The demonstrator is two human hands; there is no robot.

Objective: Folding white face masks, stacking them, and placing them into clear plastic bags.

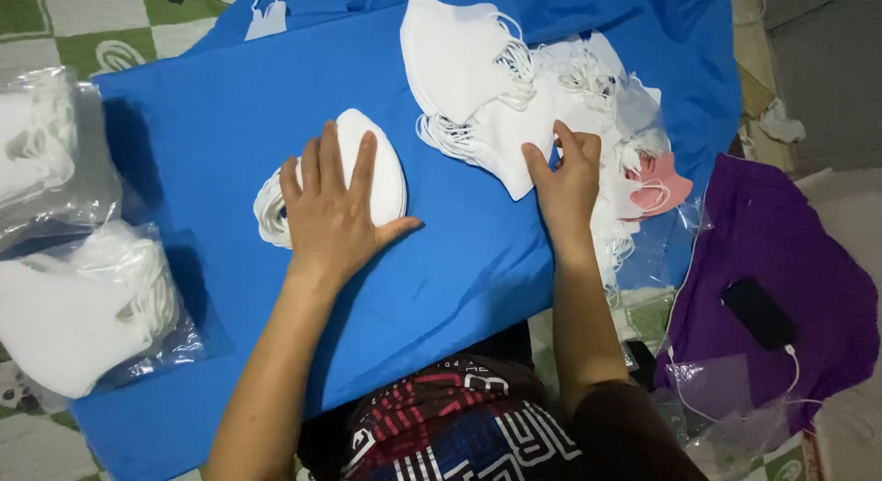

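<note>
My left hand lies flat, fingers spread, pressing down on a small neat stack of folded white face masks on a blue cloth; their ear loops stick out to the left. To the right, my right hand rests its fingertips on the edge of a big loose pile of white masks, pinching at one mask. A single pink mask lies at the pile's right edge.
Two clear plastic bags of white masks sit at the left, one at the back and one nearer. A lone mask lies at the far edge. A purple cloth at right carries a black phone with a white cable.
</note>
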